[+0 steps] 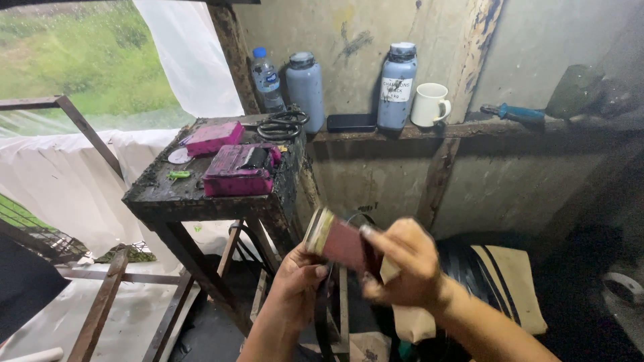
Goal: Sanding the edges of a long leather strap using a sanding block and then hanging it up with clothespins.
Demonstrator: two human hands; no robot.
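Maroon block (pixel 339 243) sits low at centre, gripped between my left hand (pixel 298 275) and right hand (pixel 402 265); I'd judge firm, even pressure over the black strip (pixel 324 315) works best.

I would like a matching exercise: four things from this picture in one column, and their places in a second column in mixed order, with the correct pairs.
Things:
1. mug
2. scissors
3. red can
4. screwdriver

Places:
A. on the dark table, at its back edge
B. held between the two hands
C. on the ledge, beside a grey bottle
D. on the ledge, far right, lying flat

Pairs: 1-C, 2-A, 3-B, 4-D
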